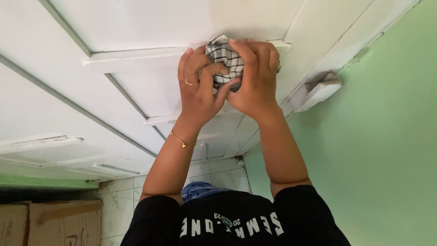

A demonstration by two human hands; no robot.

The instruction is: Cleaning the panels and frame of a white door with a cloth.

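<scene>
Both my hands are bunched around a black-and-white checked cloth (224, 58) and press it against a white panelled door (136, 27), at a raised ledge of a panel. My left hand (198, 89) wears a ring and a thin bracelet, and its fingers curl into the cloth from the left. From the right, my right hand (257, 77) covers the cloth, with the fingertips on top of it. Only part of the cloth shows between the fingers.
A green wall (378, 136) runs along the right of the door frame. A white hinge-like block (318, 91) with grime sits on the frame. Below are pale floor tiles (218, 175) and brown cardboard boxes (50, 223) at the lower left.
</scene>
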